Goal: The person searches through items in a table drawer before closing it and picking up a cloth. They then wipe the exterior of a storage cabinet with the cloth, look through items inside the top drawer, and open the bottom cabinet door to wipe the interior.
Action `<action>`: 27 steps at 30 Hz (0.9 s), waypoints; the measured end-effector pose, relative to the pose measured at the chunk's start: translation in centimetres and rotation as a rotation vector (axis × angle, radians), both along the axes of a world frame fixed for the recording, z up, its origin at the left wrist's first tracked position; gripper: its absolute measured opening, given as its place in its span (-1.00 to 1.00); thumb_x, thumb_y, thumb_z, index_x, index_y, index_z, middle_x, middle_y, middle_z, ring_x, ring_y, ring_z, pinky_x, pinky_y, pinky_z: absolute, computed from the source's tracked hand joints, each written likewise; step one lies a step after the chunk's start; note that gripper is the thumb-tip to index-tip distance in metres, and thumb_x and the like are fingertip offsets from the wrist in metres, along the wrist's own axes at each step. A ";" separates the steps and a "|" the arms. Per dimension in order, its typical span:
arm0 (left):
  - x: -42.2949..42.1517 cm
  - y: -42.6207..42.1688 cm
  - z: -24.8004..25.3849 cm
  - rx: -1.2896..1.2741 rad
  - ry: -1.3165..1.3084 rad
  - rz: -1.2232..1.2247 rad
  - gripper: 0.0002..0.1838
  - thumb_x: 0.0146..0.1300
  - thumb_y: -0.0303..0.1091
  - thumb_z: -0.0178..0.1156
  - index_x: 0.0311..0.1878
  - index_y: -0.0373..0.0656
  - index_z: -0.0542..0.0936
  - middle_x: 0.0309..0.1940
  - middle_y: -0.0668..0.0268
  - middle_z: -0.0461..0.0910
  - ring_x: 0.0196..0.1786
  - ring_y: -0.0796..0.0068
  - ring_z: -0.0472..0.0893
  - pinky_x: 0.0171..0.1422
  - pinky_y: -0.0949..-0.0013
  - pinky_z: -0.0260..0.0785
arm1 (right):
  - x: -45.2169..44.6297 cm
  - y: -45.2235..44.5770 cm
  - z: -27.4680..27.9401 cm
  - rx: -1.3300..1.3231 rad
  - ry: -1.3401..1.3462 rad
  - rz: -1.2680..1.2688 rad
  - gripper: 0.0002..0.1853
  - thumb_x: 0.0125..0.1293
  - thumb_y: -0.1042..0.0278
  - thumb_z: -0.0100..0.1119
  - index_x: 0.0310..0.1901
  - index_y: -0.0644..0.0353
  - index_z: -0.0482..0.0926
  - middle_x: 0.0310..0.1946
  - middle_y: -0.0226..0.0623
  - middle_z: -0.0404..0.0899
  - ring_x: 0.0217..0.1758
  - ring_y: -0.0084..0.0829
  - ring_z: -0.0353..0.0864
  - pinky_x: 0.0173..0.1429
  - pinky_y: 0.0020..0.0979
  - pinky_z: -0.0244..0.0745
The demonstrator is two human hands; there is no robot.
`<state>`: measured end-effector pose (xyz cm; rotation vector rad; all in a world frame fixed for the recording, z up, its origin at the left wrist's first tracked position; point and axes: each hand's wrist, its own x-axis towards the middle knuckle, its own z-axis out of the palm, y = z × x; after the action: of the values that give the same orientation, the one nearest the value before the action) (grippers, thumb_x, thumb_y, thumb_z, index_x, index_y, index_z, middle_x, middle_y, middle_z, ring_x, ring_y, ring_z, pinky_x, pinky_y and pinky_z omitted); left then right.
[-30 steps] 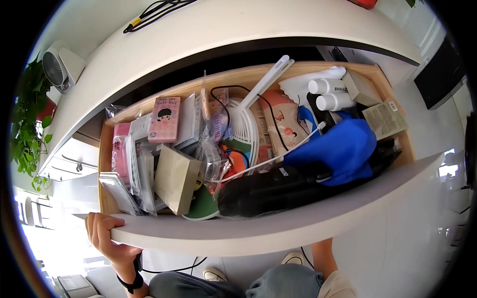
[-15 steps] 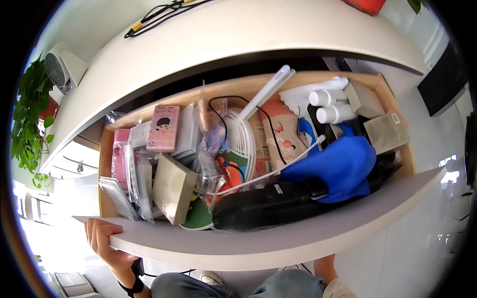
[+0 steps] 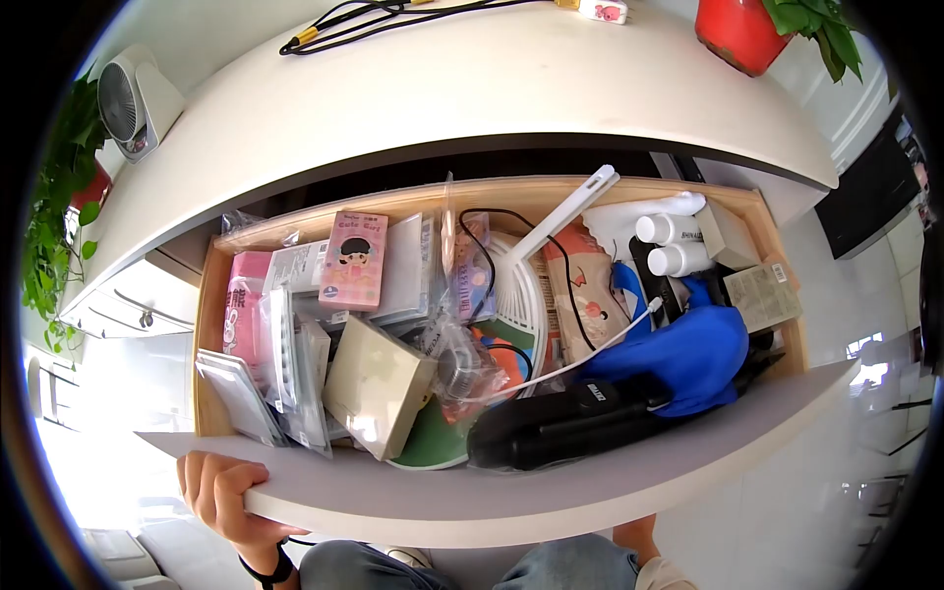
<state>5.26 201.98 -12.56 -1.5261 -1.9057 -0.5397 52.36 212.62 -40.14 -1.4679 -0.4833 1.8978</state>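
An open wooden drawer (image 3: 511, 506) full of items juts toward me. My left hand (image 3: 226, 497) is wrapped over the left end of its front panel. Under the right part of the panel shows a bit of my right hand (image 3: 637, 536); its fingers are hidden. Inside lie a pink box with a cartoon figure (image 3: 354, 261), a beige box (image 3: 379, 385), a white-handled item (image 3: 565, 214), a black case (image 3: 551, 421), a blue cloth (image 3: 678, 359), two white bottles (image 3: 678, 260) and a white cable (image 3: 580, 366). Clear plastic packets (image 3: 295, 369) stand at the left.
Above the drawer is a white tabletop (image 3: 492, 88) with a black cable (image 3: 364, 25), a small fan (image 3: 133, 103) and a red plant pot (image 3: 737, 37). Leafy plants hang at the left. My knees are below the drawer front.
The drawer appears lower in view and more of the tabletop, with the red pot, shows. Some contents, such as the beige box and black case, have shifted right. My left hand keeps its hold.
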 end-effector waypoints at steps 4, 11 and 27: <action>0.7 0.2 0.1 0.009 -0.041 0.081 -0.32 -0.11 0.47 0.19 -0.57 -0.07 0.39 -0.67 0.41 0.32 -0.55 0.35 0.36 -0.37 0.29 0.18 | -0.1 0.4 1.0 0.007 -0.044 -0.006 -0.81 0.29 0.36 -0.02 -0.13 0.25 0.45 -0.28 -0.31 0.46 -0.26 -0.44 0.45 -0.10 -0.50 0.39; 0.6 -0.3 1.0 -0.071 -0.149 0.004 -0.37 -0.14 0.38 0.26 -0.54 -0.08 0.43 -0.66 0.39 0.37 -0.56 0.32 0.38 -0.37 0.28 0.18 | -1.5 4.4 2.2 0.083 -0.181 0.005 -0.80 0.34 0.35 -0.03 -0.10 0.26 0.44 -0.24 -0.29 0.47 -0.23 -0.44 0.46 -0.06 -0.50 0.40; -0.3 -0.4 2.2 -0.119 -0.231 -0.207 -0.56 0.09 0.20 0.22 -0.43 -0.03 0.56 -0.55 0.53 0.51 -0.50 0.60 0.46 -0.38 0.53 0.22 | -6.3 13.6 32.3 1.344 -0.736 -0.477 -0.85 0.42 0.38 -0.10 -0.14 0.23 0.45 -0.65 -0.61 0.03 -0.63 -0.75 -0.09 -0.56 -0.60 -0.19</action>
<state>4.99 201.54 -10.38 -1.8183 -1.9925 -0.7323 46.02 226.20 -7.89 -1.0531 -1.2614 0.3076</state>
